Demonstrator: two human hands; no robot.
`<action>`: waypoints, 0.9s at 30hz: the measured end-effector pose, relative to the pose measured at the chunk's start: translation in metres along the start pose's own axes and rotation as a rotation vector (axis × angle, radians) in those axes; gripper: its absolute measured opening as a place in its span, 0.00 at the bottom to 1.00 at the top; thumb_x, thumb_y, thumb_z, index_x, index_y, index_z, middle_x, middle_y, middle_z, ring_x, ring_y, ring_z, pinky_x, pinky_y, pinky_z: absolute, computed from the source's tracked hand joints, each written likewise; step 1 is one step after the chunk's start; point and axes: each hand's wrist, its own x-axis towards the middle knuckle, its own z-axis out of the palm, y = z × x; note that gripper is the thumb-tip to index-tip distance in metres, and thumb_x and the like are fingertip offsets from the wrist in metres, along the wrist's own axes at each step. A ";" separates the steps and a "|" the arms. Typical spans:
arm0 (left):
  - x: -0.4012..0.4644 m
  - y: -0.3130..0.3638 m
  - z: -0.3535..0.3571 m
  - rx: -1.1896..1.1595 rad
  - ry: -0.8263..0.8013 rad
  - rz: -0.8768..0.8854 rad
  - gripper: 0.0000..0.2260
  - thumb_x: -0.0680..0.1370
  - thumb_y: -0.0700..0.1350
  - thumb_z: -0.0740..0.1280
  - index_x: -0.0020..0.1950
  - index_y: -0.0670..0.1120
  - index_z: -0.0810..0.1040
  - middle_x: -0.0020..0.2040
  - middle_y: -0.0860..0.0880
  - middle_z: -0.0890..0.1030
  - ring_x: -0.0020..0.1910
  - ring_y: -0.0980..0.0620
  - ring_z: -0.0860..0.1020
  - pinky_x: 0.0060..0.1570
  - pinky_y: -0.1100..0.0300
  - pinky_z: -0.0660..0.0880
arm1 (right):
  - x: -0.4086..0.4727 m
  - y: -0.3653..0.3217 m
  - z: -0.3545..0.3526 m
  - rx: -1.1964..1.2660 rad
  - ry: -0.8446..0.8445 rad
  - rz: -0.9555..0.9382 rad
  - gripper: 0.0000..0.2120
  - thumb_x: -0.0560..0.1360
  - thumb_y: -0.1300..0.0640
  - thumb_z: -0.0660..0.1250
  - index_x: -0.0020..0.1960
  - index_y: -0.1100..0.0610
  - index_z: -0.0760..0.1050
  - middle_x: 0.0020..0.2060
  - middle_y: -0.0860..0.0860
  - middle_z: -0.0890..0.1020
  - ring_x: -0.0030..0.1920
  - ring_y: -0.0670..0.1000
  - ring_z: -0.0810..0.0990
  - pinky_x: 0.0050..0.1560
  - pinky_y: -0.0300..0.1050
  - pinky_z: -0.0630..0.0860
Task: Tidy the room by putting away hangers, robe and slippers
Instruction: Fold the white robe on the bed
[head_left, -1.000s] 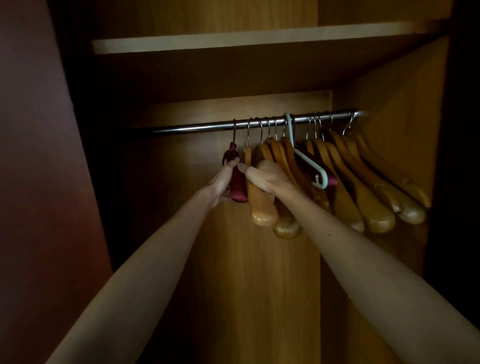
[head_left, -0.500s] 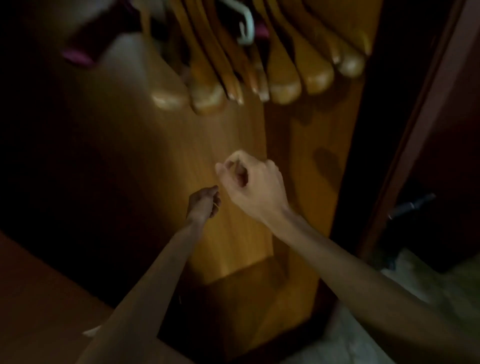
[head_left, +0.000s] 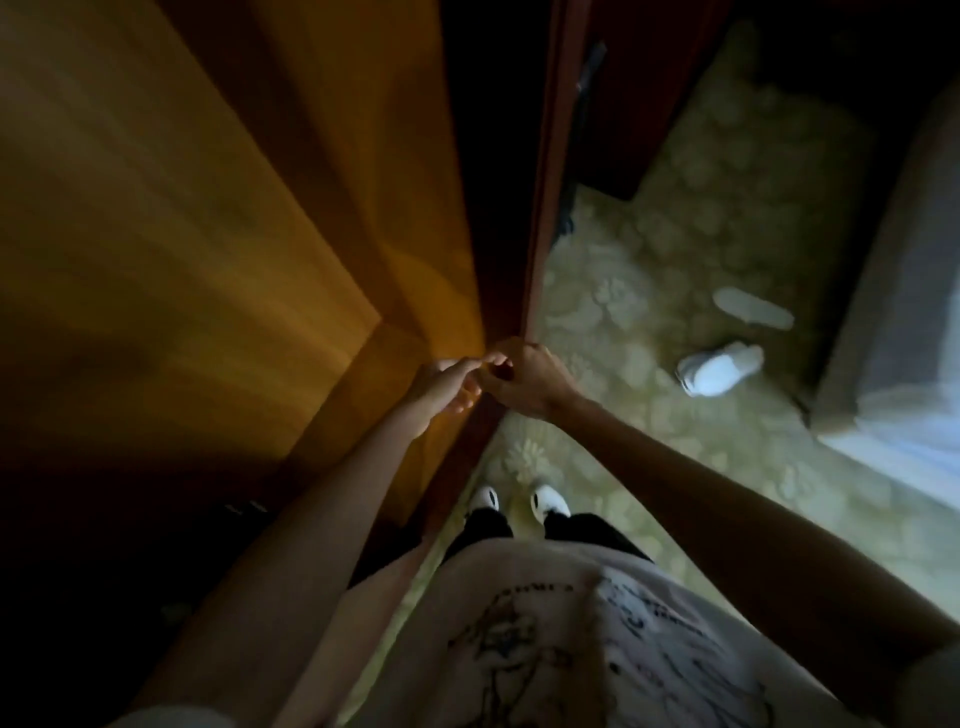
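From the head view, the left hand (head_left: 445, 387) and right hand (head_left: 524, 382) meet loosely curled and seemingly empty by the wardrobe's edge (head_left: 540, 208), with two white slippers (head_left: 719, 371) lying well apart on the carpet (head_left: 649, 291).

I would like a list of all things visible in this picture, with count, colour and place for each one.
wardrobe: one, orange-brown wood, fills the left half, its dark reddish edge running down the middle.
carpet: one, pale green with a flower pattern, covers the floor on the right.
slippers: two, white, on the carpet at right; one lies flat, farther away.
bed or sofa edge: one, grey, far right; too blurred to tell which.
shoes: two, white and black, on the person's feet at lower middle.
shirt: one, white with black drawings, bottom.
left hand: fingers loosely curled, holds nothing, at the wardrobe edge.
right hand: fingers curled, beside the left hand; contents cannot be told.
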 end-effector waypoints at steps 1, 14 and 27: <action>0.006 -0.007 0.011 0.044 -0.051 -0.014 0.10 0.80 0.53 0.67 0.47 0.48 0.82 0.34 0.49 0.82 0.27 0.55 0.77 0.30 0.62 0.74 | -0.009 0.015 0.008 0.025 -0.002 0.080 0.21 0.74 0.37 0.62 0.57 0.50 0.81 0.54 0.48 0.83 0.53 0.50 0.81 0.51 0.49 0.79; 0.022 -0.028 0.220 0.880 -0.656 0.031 0.12 0.80 0.49 0.67 0.41 0.43 0.81 0.34 0.47 0.81 0.27 0.52 0.75 0.28 0.63 0.70 | -0.235 0.163 0.102 0.732 0.245 0.907 0.22 0.77 0.36 0.65 0.55 0.53 0.83 0.48 0.50 0.85 0.48 0.51 0.82 0.52 0.46 0.78; -0.112 -0.012 0.529 1.504 -1.070 0.397 0.12 0.81 0.43 0.64 0.39 0.43 0.78 0.33 0.47 0.79 0.26 0.53 0.73 0.23 0.65 0.69 | -0.452 0.245 0.146 1.234 0.965 1.627 0.15 0.80 0.52 0.64 0.50 0.61 0.84 0.42 0.56 0.86 0.46 0.56 0.85 0.50 0.52 0.82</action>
